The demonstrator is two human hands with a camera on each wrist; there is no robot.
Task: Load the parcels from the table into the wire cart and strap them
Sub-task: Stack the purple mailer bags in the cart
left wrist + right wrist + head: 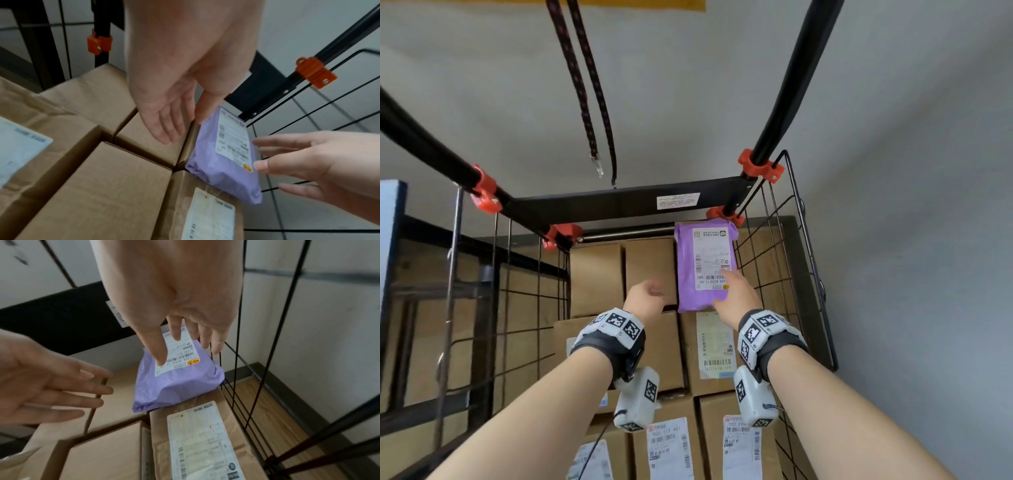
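Loading looks nearly done: the open right hand (736,297) rests fingertips on a purple parcel (697,274) atop boxes in the wire cart (796,260), the left hand (645,297) hovers open, and the dangling strap (599,113) likely comes next.

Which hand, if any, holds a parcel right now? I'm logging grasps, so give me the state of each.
Left hand: open, fingers straight, holding nothing.
Right hand: open, straight fingers over the purple parcel, not gripping it.
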